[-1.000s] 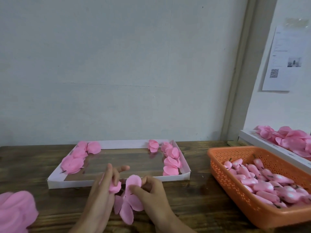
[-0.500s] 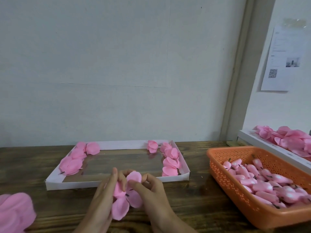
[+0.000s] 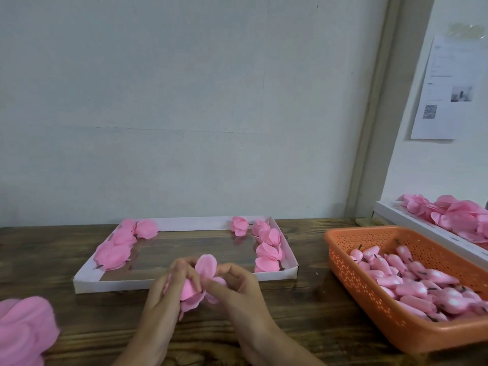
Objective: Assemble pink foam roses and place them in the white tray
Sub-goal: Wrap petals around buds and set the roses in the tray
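A pink foam rose (image 3: 197,286) is held between both hands just in front of the white tray (image 3: 182,282). My left hand (image 3: 169,294) curls around its bud and lower petals. My right hand (image 3: 237,289) pinches the petals from the right, one petal standing up above the fingers. Finished roses lie in the tray along its left side (image 3: 118,247) and its right side (image 3: 266,247).
An orange basket (image 3: 369,310) of pink buds with dark stems stands at the right. Behind it a white tray of loose petals (image 3: 454,215) sits by the wall. A pile of pink petals (image 3: 23,331) lies at the lower left on the wooden table.
The loose petals that hung below my hands are now folded up around the bud. Both hands have closed in tighter on the rose.
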The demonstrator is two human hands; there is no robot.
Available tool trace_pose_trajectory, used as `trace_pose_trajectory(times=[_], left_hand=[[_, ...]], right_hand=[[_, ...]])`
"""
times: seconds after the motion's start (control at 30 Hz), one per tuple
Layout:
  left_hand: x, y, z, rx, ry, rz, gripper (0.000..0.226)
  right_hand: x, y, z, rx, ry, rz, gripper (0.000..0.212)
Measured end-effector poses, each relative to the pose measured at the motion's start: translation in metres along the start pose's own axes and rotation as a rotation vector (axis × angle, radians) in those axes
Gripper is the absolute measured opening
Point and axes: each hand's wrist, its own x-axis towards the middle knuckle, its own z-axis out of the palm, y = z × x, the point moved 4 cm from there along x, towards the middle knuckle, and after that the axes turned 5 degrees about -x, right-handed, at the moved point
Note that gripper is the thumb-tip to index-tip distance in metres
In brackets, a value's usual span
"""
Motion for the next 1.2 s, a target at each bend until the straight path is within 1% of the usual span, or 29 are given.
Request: trace_pose_trajectory(times=[0.1, 0.23, 0.3, 0.4, 0.47, 0.63, 0.73, 0.77, 0.87, 0.97, 1.03, 1.1, 1.2], left_hand=[[0.003, 0.0, -0.002, -0.071, 0.04, 0.02, 0.054], [0.004, -0.003, -0.004, -0.034, 0.052, 0.036, 0.06], [0.005, -0.006, -0.006, -0.018, 0.066, 0.026, 0.062], [0.006, -0.006, -0.008, -0.016, 0.082, 0.031, 0.062], [0.007, -0.005, -0.009, -0.007, 0.084, 0.036, 0.061], [0.008, -0.008, -0.011, -0.008, 0.083, 0.037, 0.061], [0.006, -0.008, -0.01, -0.019, 0.099, 0.048, 0.058], [0.006, -0.007, -0.009, -0.04, 0.098, 0.059, 0.057], [0.005, -0.002, -0.005, -0.079, 0.104, 0.087, 0.054], [0.004, -0.002, -0.004, -0.089, 0.1, 0.103, 0.052], [0.006, -0.005, -0.005, -0.069, 0.08, 0.102, 0.057], [0.007, -0.007, -0.008, -0.043, 0.063, 0.109, 0.057], [0.007, -0.006, -0.006, 0.011, 0.021, 0.145, 0.053]], right_hand=[[-0.001, 0.003, -0.002, -0.03, 0.013, 0.007, 0.012], [-0.002, 0.002, -0.004, -0.088, 0.019, -0.021, 0.005], [-0.002, 0.002, -0.004, -0.08, 0.01, -0.02, 0.01], [-0.001, 0.002, -0.003, -0.004, -0.009, -0.005, 0.018], [-0.001, 0.001, -0.002, 0.009, -0.009, -0.007, 0.02], [0.0, 0.001, -0.002, -0.002, -0.01, -0.025, 0.019], [-0.001, 0.001, 0.001, 0.01, -0.044, -0.045, 0.006], [-0.001, 0.002, 0.002, 0.01, -0.052, -0.053, 0.005], [-0.002, 0.001, 0.004, -0.024, -0.08, -0.109, 0.007], [0.0, 0.004, 0.005, -0.024, -0.105, -0.131, 0.022], [0.0, 0.004, 0.005, -0.054, -0.095, -0.144, 0.017], [0.0, 0.005, 0.003, -0.094, -0.08, -0.147, 0.005], [0.001, 0.008, 0.001, -0.108, -0.074, -0.112, 0.016]])
